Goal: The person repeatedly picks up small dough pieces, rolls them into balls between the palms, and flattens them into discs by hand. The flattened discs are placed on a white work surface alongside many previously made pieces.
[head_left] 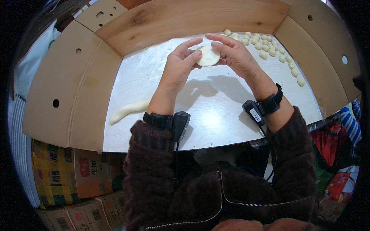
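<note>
Between my two hands, raised over the white work board [150, 88], is a flat round of dough [209, 57]. My left hand [184, 56] pinches its left edge, with the thumb across the near face. On the other side my right hand [232, 52] grips the right edge with its thumb, the index finger stretched out above. Some fingers are hidden behind the dough. A long rope of dough [129, 110] lies on the board left of my left wrist. Several small dough balls [265, 48] are scattered at the far right.
Cardboard panels [73, 82] wall the board on the left and a cardboard panel [318, 57] on the right. A wooden plank [192, 19] stands along the back. Loose flour [154, 54] dusts the far left. Cardboard boxes [92, 173] are stacked below left.
</note>
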